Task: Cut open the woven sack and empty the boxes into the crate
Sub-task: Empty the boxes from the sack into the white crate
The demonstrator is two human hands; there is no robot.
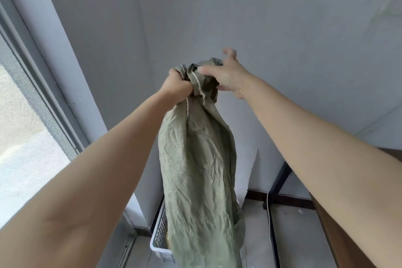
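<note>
- The left hand [177,87] was clenched tight around the gathered end of the woven sack [195,159], fingers wrapped right into the bunched cloth.
- The right hand [228,76] sat just beside it on the same bunch, loosely open: its thumb lay straight across the folds and its fingers were splayed, some lifted off the cloth.
- The sack hung straight down from both hands as a long, slack tube of dull olive-green weave, heavily creased and crinkled, with a pale stitched seam running down from the left hand's grip.
- Far below the hands, the sack's lower end dropped into a white plastic crate [159,233] with a slotted, lattice-like side wall, which stood on a pale floor [300,235].
- A yellowish sliver showed inside the crate against the sack; what it was could not be told.
- Below the right forearm ran a brown wood-grained counter [339,235], with a thin white cable [268,213] trailing over the floor near it.
</note>
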